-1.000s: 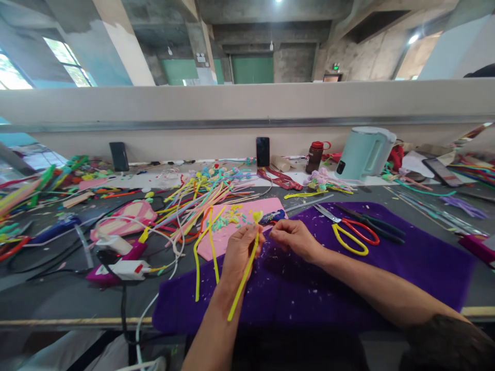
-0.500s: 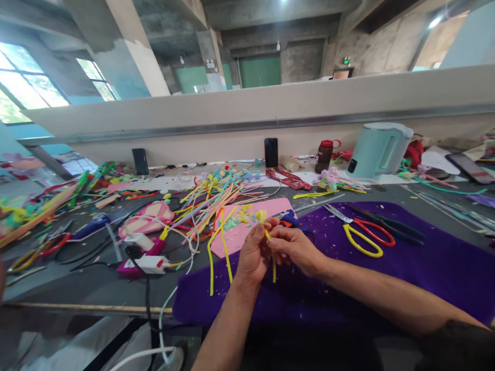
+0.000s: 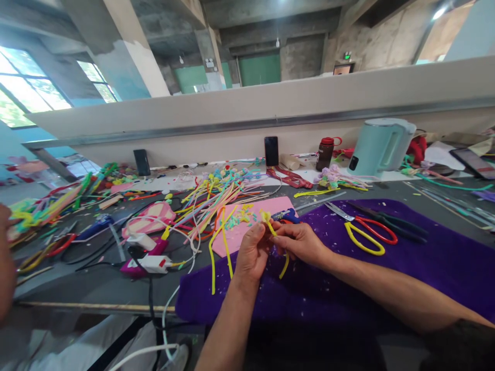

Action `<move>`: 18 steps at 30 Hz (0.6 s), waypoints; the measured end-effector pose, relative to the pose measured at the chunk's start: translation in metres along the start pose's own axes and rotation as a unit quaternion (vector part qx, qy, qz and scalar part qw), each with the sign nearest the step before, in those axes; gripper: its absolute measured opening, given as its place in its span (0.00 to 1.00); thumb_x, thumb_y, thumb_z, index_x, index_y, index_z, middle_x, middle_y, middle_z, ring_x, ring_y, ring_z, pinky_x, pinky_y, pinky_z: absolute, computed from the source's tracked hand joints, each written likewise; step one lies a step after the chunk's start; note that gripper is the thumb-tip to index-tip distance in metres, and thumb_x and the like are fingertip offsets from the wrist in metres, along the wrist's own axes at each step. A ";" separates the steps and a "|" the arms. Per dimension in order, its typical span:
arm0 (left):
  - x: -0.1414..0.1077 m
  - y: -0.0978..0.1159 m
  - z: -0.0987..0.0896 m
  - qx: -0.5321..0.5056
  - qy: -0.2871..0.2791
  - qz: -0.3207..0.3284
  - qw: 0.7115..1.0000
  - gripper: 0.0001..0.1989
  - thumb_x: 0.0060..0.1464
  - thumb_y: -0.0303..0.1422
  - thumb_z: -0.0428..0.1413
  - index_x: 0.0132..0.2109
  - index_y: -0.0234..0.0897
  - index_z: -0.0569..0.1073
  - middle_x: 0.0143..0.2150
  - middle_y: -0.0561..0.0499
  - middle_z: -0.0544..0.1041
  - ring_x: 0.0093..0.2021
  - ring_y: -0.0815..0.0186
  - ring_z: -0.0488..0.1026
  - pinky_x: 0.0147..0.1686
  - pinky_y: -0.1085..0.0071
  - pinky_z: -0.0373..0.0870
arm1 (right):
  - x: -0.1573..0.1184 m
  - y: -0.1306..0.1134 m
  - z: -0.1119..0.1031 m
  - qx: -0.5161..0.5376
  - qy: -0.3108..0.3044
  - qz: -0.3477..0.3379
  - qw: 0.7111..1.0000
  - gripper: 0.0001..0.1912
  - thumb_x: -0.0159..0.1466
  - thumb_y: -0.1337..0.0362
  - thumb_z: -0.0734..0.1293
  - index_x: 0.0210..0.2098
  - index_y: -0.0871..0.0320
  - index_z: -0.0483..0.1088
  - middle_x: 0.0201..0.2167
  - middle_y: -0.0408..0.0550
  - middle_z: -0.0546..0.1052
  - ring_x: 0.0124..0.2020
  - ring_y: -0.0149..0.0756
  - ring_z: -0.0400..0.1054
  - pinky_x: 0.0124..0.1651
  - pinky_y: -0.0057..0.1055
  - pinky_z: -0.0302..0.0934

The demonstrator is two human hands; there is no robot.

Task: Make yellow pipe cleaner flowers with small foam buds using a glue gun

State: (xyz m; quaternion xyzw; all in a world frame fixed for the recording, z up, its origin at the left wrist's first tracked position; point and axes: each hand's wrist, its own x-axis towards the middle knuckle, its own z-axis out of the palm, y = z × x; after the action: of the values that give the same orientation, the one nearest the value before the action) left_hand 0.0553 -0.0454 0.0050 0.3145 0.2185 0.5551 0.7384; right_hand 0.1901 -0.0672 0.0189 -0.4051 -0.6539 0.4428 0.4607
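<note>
Over the purple cloth (image 3: 216,288), my left hand (image 3: 253,252) pinches the base of a small yellow flower-like piece (image 3: 265,215). My right hand (image 3: 301,245) closes its fingers on the yellow stem just beside it, and the stem's loose end (image 3: 285,265) hangs below, bent. Behind the hands lies a pink sheet (image 3: 220,245) with yellow and teal scraps. Two yellow strips (image 3: 213,268) lie bent over its left side onto the cloth. A blue-handled tool (image 3: 285,215) rests just behind my right hand.
Scissors (image 3: 365,239) and dark pliers (image 3: 404,226) lie on the right. At the back stand a phone (image 3: 271,151), a bottle (image 3: 325,154) and a kettle (image 3: 379,147). Power adapters (image 3: 150,264), cables and colourful stems (image 3: 216,201) lie left. A person's arm shows at the left edge (image 3: 5,263).
The yellow stem's lower end has swung right and now hangs at a slant. My right hand has shifted slightly right. More of the person's arm shows at the left edge.
</note>
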 end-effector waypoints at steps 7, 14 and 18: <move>0.001 0.000 0.000 0.029 0.013 -0.003 0.999 0.11 0.40 0.33 0.61 0.32 0.32 0.75 0.31 0.47 0.77 0.30 0.64 0.73 0.29 0.71 0.68 | -0.001 -0.001 0.002 0.036 -0.031 0.031 0.998 0.14 0.56 0.58 0.63 0.22 0.62 0.67 0.15 0.40 0.69 0.10 0.21 0.55 0.13 0.20 0.48; 0.001 0.000 0.000 0.040 0.023 0.003 0.999 0.10 0.38 0.33 0.61 0.31 0.31 0.75 0.26 0.50 0.76 0.26 0.67 0.72 0.26 0.73 0.67 | -0.002 -0.003 0.002 0.045 -0.050 0.044 0.997 0.14 0.57 0.58 0.63 0.22 0.62 0.66 0.15 0.40 0.69 0.10 0.20 0.55 0.12 0.19 0.48; 0.001 0.000 -0.001 0.050 0.029 0.003 0.998 0.09 0.39 0.32 0.61 0.30 0.32 0.75 0.26 0.50 0.75 0.26 0.69 0.71 0.24 0.76 0.65 | -0.001 -0.003 0.002 0.044 -0.047 0.048 0.997 0.14 0.56 0.58 0.63 0.21 0.62 0.66 0.15 0.40 0.69 0.10 0.20 0.55 0.12 0.19 0.47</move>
State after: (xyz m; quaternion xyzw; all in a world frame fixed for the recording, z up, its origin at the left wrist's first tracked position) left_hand 0.0551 -0.0443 0.0045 0.3356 0.2660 0.5548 0.7133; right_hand 0.1884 -0.0694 0.0212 -0.3945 -0.6344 0.5113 0.4248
